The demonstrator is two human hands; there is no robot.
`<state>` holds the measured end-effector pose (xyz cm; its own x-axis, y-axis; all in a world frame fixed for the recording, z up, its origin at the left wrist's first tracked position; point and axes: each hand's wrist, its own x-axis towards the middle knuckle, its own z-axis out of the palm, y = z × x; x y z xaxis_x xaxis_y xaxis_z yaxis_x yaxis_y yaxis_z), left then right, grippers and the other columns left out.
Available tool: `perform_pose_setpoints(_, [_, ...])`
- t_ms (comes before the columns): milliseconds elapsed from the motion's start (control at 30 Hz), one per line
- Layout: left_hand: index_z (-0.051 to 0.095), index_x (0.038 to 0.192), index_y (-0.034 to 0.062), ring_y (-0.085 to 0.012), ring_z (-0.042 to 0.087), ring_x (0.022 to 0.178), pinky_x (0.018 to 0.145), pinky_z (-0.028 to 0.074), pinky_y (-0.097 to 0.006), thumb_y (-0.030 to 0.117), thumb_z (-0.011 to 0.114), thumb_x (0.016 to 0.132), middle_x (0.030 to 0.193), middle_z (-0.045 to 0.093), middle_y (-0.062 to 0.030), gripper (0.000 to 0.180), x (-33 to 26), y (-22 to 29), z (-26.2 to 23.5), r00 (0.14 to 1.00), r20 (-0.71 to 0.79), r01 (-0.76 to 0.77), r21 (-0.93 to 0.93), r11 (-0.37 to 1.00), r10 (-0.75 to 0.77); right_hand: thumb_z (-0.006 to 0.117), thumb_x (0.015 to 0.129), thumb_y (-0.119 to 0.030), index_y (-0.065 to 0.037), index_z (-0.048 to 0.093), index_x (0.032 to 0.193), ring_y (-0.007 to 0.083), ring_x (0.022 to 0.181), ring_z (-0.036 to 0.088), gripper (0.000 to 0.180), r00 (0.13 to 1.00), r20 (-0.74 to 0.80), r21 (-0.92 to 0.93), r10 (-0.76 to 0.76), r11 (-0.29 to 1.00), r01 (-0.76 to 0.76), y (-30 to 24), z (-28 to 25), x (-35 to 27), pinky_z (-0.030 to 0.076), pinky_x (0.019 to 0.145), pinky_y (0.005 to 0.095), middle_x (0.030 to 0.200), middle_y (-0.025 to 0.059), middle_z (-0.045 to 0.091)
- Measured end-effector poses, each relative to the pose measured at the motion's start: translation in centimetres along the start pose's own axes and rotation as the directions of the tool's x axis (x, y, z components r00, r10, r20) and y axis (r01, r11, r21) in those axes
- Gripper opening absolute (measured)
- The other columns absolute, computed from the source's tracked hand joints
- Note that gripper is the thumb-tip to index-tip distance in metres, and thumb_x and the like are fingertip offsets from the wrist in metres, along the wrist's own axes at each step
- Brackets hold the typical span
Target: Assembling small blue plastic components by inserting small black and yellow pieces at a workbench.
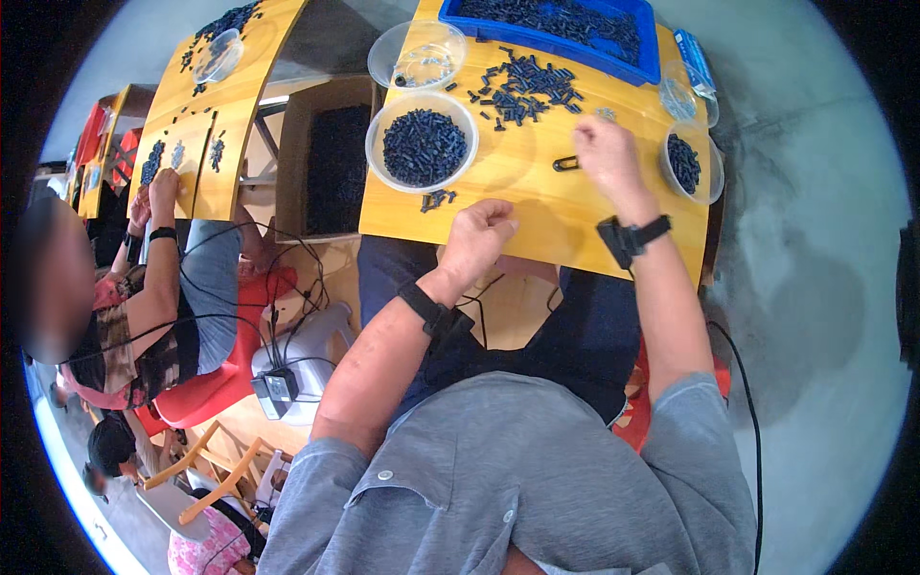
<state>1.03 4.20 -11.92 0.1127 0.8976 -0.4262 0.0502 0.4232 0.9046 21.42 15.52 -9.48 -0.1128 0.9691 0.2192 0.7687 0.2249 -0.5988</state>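
Note:
My left hand (482, 233) is closed in a pinch at the table's near edge; anything between its fingertips is too small to make out. Over the right half of the table, my right hand (608, 155) has its fingers curled together, and their contents are hidden. Just left of it lies a small black loop-shaped piece (565, 164). Beyond the right hand are a few tiny pale pieces (605, 113). A clear round tub (469, 165) full of small dark cylindrical parts stands left of my hands, with several loose dark parts (438, 200) in front of it.
Dark parts (527, 88) lie scattered mid-table. Behind them stands a blue tray (537, 47) of similar parts. Clear bowls (388, 59) (684, 161) stand on both sides. A cardboard box (297, 158) is left of the table; a co-worker's hand (165, 187) works at another table. Cables (272, 335) hang nearby.

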Motion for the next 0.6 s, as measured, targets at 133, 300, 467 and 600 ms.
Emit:
perform_pose_setpoints(133, [0.057,0.109,-0.0077,-0.0139,0.059,0.087,0.077,0.047,-0.025,0.006,0.06,0.083,0.097,0.064,-0.0108,0.03,0.4,-1.0,-0.4,0.998,0.048,-0.034,-0.055,0.998,0.037,0.06,0.078,-0.021,-0.003,0.062,0.08,0.0363,0.078,0.061,0.018,0.998,0.055,-0.031,0.009,1.0,-0.007,-2.1,4.2,1.3,0.048,0.068,0.0444,0.08,0.0201,0.062])
perform_pose_setpoints(300, [0.058,0.109,-0.0071,-0.0129,0.06,0.086,0.076,0.048,-0.025,0.005,0.06,0.082,0.095,0.065,-0.0106,0.03,0.5,-1.4,-0.8,0.998,0.052,-0.021,-0.093,0.995,0.026,0.063,0.077,-0.024,-0.003,0.062,0.079,0.0366,0.078,0.062,0.021,0.99,0.112,-0.186,0.086,0.98,-0.064,-3.8,5.9,1.8,0.049,0.07,0.0457,0.083,0.0187,0.063])
perform_pose_setpoints(467, [0.06,0.107,-0.0046,-0.0094,0.058,0.084,0.076,0.047,-0.023,0.005,0.062,0.083,0.094,0.065,-0.0061,0.026,0.3,-0.9,-0.7,0.997,0.051,-0.048,-0.038,0.998,0.05,0.061,0.079,-0.022,-0.002,0.061,0.077,0.0362,0.076,0.062,0.02,0.997,0.068,-0.279,0.042,0.96,-0.021,-3.3,6.7,2.0,0.05,0.067,0.0451,0.084,0.0181,0.062])
perform_pose_setpoints(600, [0.06,0.106,-0.0042,-0.0098,0.058,0.085,0.077,0.047,-0.023,0.005,0.061,0.083,0.095,0.065,-0.006,0.025,0.4,-1.2,-0.8,0.998,0.057,-0.036,-0.067,0.997,0.04,0.059,0.08,-0.019,-0.002,0.061,0.079,0.0356,0.071,0.062,0.017,0.999,0.043,-0.23,-0.015,0.973,0.024,-2.8,6.5,1.8,0.05,0.064,0.0445,0.078,0.0187,0.062])
